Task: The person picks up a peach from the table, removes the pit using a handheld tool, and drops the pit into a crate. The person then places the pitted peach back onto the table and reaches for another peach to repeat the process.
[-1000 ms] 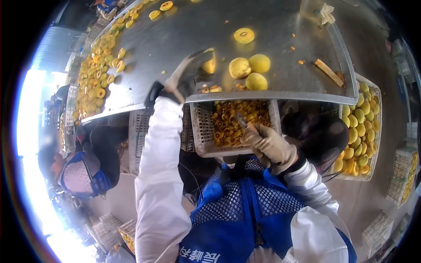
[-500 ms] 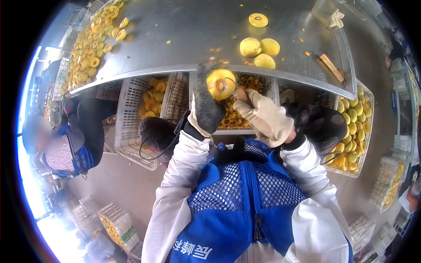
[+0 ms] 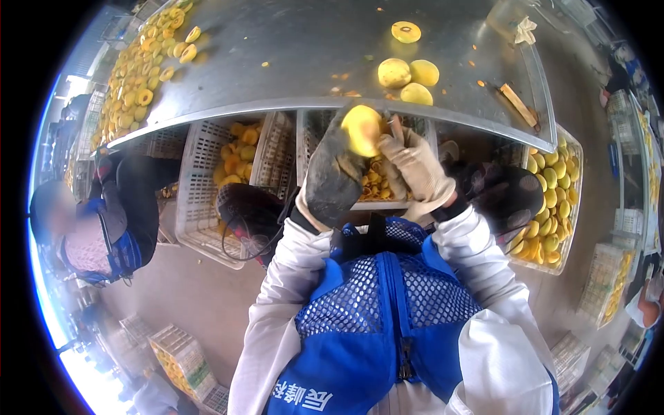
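My left hand [image 3: 330,176], in a dark grey glove, is closed around a yellow peach [image 3: 361,130] above the table's front edge. The peach is blurred, with its smooth side partly towards me. Beside it my right hand [image 3: 418,169], in a cream glove, is closed on a small pitting tool [image 3: 395,127]; only a brownish part shows and its tip is hidden. Below both hands stands a crate with cut peach scraps [image 3: 375,185]. On the table in front lie whole-looking peaches [image 3: 394,72] and a cut peach half [image 3: 406,32].
The metal table [image 3: 290,76] carries a heap of peach halves [image 3: 135,90] at left and a wooden stick [image 3: 519,106] at right. Crates of peaches [image 3: 553,200] and of halves [image 3: 238,152] flank my knees. Another person [image 3: 104,228] sits at left.
The peach has turned in my left hand, so its cut face with the pit no longer faces me. My right hand has drawn the tool away from the cut face and tilted upward.
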